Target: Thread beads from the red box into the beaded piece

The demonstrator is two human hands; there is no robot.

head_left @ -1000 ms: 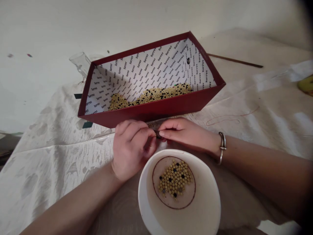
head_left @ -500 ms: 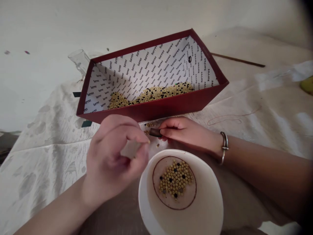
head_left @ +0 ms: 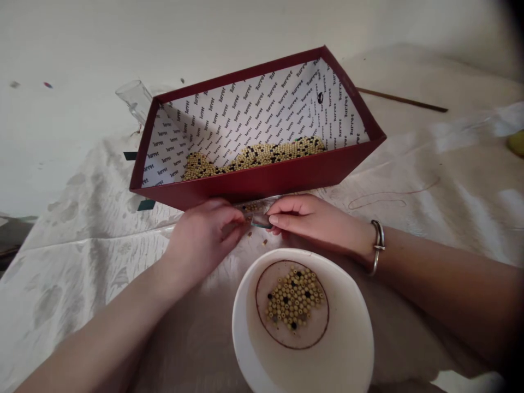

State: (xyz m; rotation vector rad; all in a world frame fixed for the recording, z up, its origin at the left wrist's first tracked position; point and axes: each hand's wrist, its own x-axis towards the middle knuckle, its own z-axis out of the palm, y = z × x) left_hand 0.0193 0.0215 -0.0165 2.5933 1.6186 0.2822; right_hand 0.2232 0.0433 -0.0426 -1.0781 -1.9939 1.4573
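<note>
Between finger and thumb, my right hand pinches a small dark, flat rectangular piece; its kind is unclear. My left hand is at the left end of this piece, its thumb and fingers pressed together. Whatever lies between those fingertips is too small to make out. Several loose beads lie by the fingertips, in front of the dark red box. Below my hands stands a white tub, with pale yellow and a few black beads at its bottom.
Inside the box, which has a printed white lining, lies a heap of pale and black beads. A clear glass stands behind its left end. To the right are a thin brown stick and a loose reddish thread on the pale tablecloth.
My left hand has come down and away from the camera, from in front of the box to beside the dark piece. My right hand keeps its place and grip.
</note>
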